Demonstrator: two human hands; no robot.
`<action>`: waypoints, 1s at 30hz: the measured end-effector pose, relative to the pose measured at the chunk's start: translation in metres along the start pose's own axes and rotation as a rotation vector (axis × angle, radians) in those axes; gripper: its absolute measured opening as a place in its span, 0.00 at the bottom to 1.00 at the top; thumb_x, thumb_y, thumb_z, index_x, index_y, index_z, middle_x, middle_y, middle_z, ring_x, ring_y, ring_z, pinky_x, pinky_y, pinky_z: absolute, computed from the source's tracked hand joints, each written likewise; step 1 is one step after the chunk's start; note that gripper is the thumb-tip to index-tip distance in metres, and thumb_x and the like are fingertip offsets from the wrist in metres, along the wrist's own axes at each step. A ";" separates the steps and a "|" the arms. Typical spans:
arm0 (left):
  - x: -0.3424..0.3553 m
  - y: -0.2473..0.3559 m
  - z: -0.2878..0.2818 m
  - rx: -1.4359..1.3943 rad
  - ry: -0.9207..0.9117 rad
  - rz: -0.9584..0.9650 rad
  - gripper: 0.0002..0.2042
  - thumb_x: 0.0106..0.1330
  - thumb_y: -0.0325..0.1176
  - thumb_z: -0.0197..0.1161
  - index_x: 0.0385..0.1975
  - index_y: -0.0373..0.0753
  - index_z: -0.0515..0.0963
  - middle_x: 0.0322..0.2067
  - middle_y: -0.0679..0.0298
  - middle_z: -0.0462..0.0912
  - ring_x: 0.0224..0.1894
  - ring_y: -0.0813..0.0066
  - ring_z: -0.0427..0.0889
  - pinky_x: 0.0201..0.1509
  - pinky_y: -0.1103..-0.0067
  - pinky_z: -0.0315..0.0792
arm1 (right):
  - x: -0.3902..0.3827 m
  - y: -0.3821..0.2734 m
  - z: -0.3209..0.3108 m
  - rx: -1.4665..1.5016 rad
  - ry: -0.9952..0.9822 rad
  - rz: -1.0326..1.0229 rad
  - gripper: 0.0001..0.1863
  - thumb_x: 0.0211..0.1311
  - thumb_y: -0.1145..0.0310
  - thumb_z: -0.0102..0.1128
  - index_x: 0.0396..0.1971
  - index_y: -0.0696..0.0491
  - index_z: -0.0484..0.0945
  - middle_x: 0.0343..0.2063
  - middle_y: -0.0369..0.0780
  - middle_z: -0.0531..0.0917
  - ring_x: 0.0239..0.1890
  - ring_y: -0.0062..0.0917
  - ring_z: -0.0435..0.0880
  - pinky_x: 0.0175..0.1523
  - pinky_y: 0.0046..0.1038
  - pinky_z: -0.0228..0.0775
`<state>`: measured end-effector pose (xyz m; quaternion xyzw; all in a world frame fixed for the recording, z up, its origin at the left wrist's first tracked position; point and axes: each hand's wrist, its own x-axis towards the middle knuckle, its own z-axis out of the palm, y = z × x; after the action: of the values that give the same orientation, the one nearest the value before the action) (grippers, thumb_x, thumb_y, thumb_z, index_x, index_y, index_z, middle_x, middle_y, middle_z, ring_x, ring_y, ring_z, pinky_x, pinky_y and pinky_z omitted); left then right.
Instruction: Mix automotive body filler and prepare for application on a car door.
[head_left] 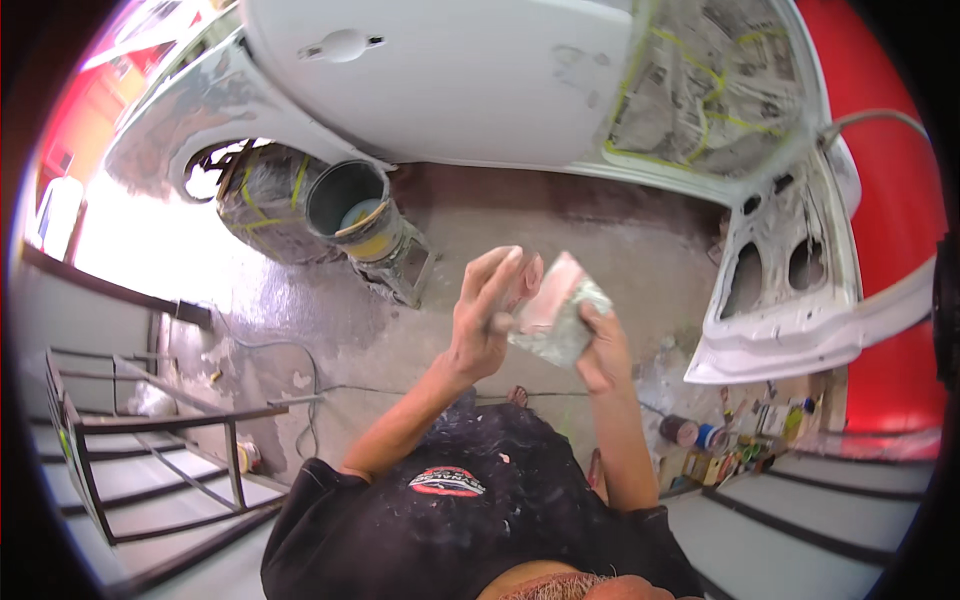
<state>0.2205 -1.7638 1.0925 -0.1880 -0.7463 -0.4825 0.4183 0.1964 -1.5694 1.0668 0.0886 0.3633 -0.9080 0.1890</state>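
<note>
In front of my chest, my right hand [603, 350] grips a flat squarish plate [558, 318] by its right edge. Pale pink paste, like body filler [560, 285], covers part of the plate's grey-green, smeared face. My left hand [485, 315] is at the plate's left edge, fingers bent upward and thumb close to the plate. Something pinkish shows at its fingertips. Motion blur hides whether this is paste or a small tool.
Ahead is a whitish car body [470, 90] with a masked opening [710, 80]. An open door frame [780, 280] juts in at right. A dark bucket [348, 200] tops a stand at left. A metal frame [150, 425], a floor cable [310, 370] and several cans [680, 430] lie around.
</note>
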 end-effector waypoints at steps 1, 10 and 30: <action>-0.005 0.006 0.002 -0.024 -0.028 0.008 0.24 0.71 0.41 0.57 0.64 0.37 0.69 0.56 0.53 0.72 0.54 0.61 0.77 0.50 0.73 0.76 | 0.005 0.007 -0.002 0.019 0.021 -0.024 0.18 0.68 0.74 0.53 0.56 0.60 0.70 0.52 0.43 0.78 0.54 0.31 0.80 0.58 0.36 0.75; -0.012 0.025 -0.007 0.217 -0.553 -0.368 0.29 0.59 0.31 0.64 0.63 0.51 0.71 0.52 0.58 0.74 0.47 0.59 0.81 0.46 0.69 0.78 | 0.017 -0.001 -0.013 0.146 -0.016 0.155 0.20 0.65 0.71 0.58 0.56 0.58 0.71 0.49 0.43 0.80 0.51 0.33 0.81 0.58 0.40 0.76; -0.003 0.010 -0.023 -1.518 0.119 -1.437 0.22 0.77 0.43 0.45 0.60 0.33 0.68 0.54 0.54 0.78 0.53 0.62 0.80 0.58 0.65 0.76 | -0.047 -0.072 0.039 -1.811 -0.433 -0.781 0.37 0.38 0.88 0.51 0.51 0.43 0.83 0.56 0.44 0.75 0.61 0.42 0.73 0.71 0.47 0.56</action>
<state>0.2392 -1.7794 1.0999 0.1108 -0.1617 -0.9677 -0.1586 0.2093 -1.5350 1.1539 -0.3802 0.8774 -0.2855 -0.0636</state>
